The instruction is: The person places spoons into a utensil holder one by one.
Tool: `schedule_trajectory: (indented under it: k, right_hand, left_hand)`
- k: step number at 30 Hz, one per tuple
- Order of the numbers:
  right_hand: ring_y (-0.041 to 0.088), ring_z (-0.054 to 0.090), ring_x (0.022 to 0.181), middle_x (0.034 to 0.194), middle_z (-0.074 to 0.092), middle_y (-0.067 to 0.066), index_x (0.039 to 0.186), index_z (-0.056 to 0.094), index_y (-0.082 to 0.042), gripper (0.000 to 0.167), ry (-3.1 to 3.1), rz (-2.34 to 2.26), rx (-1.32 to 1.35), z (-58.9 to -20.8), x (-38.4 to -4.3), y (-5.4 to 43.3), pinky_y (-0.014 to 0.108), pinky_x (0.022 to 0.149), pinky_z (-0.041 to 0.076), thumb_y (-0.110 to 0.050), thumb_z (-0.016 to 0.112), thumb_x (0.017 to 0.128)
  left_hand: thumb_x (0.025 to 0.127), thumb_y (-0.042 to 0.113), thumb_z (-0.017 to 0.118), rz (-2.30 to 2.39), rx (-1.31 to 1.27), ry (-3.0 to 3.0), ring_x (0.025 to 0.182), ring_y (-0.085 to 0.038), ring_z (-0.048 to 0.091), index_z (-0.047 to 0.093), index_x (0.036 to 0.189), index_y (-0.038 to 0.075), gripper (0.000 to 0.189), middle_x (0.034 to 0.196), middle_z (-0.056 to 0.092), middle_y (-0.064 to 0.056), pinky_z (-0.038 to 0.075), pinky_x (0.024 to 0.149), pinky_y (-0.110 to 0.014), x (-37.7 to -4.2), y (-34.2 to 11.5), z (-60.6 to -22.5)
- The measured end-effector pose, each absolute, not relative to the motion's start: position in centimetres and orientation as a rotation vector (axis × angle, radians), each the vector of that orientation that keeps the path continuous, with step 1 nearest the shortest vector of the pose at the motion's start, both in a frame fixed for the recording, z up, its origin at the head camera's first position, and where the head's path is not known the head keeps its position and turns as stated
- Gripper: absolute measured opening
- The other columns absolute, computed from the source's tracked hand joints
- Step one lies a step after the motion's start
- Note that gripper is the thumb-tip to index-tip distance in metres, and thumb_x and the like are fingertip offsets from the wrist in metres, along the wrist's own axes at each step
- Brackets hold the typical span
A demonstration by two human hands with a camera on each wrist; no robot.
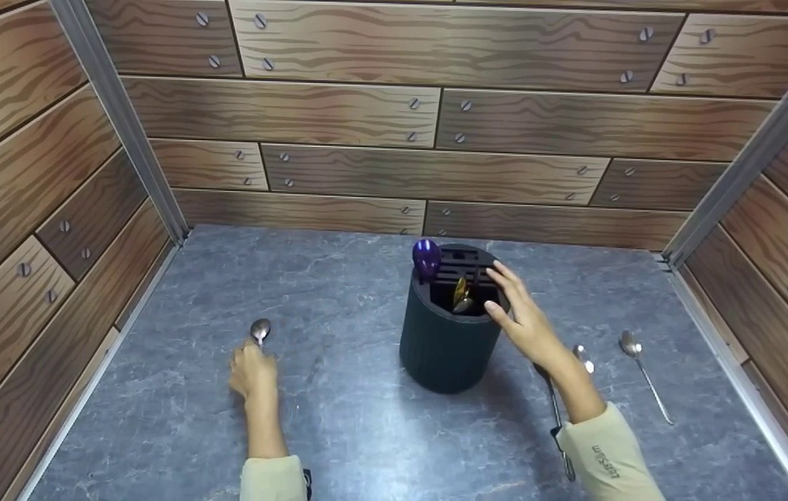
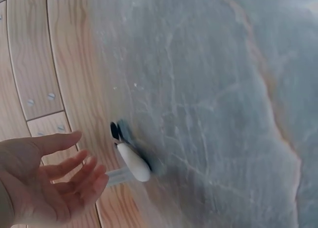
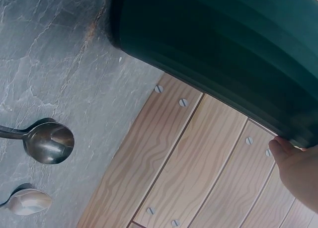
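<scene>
In the head view, my left hand [image 1: 253, 370] is at the left, over the handle end of a metal spoon [image 1: 261, 329]. In the left wrist view that hand [image 2: 54, 181] has its thumb apart from loosely bent fingers; a blurred pale object [image 2: 134, 162] lies just past the fingertips. My right hand [image 1: 529, 323] touches the right rim of a dark green cutlery holder [image 1: 448, 355], fingers straight and spread. Purple [image 1: 426, 257] and gold [image 1: 461, 289] utensils stand in the holder. The right wrist view shows that hand [image 3: 298, 173] against the holder's edge.
Right of the holder lie a long-handled utensil [image 1: 553, 403], a spoon [image 1: 583, 358] partly behind my forearm, and another spoon [image 1: 631, 344]. A dark steel spoon [image 3: 49, 142] shows in the right wrist view. Wood-patterned walls [image 1: 338, 115] bound the grey table [image 1: 338, 278].
</scene>
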State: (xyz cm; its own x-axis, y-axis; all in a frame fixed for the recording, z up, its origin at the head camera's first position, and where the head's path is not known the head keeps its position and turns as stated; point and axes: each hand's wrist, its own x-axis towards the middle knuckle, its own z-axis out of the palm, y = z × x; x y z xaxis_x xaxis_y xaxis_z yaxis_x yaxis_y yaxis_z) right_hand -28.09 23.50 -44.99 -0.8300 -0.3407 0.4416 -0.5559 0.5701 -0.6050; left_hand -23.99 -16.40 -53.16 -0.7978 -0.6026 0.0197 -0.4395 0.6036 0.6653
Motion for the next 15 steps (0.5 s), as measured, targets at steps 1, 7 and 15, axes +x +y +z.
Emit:
schedule_trajectory:
  k: [1, 7, 15]
  right_hand:
    - [0.027, 0.023, 0.132, 0.148, 0.025, 0.004, 0.140, 0.036, -0.010, 0.050, -2.528, 1.118, 0.741, -45.0, -28.1, 23.5, 0.054, 0.101, 0.023, -0.021, 0.050, 0.093]
    - [0.027, 0.023, 0.132, 0.148, 0.024, 0.004, 0.141, 0.035, -0.010, 0.051, -2.532, 1.114, 0.739, -45.0, -28.1, 23.5, 0.054, 0.100, 0.023, -0.021, 0.050, 0.094]
    - [0.027, 0.023, 0.132, 0.148, 0.023, 0.003, 0.141, 0.034, -0.011, 0.051, -2.531, 1.123, 0.748, -45.0, -28.0, 23.5, 0.055, 0.100, 0.023, -0.022, 0.049, 0.094]
  left_hand:
    - [0.080, 0.004, 0.059, -0.978, 0.864, -2.599, 0.098, -0.048, 0.050, 0.053, 0.106, -0.011, 0.030, 0.103, 0.053, -0.032, 0.041, 0.076, -0.059, -24.0, -16.5, -53.2]
    - [0.082, 0.005, 0.059, -0.967, 0.883, -2.640, 0.097, -0.047, 0.050, 0.053, 0.101, -0.014, 0.027, 0.102, 0.053, -0.032, 0.041, 0.076, -0.058, -24.1, -16.8, -53.8]
    - [0.085, -0.001, 0.047, -1.000, 0.927, -2.684, 0.094, -0.048, 0.052, 0.055, 0.100, -0.012, 0.020, 0.099, 0.055, -0.033, 0.042, 0.075, -0.058, -24.5, -17.1, -54.3]
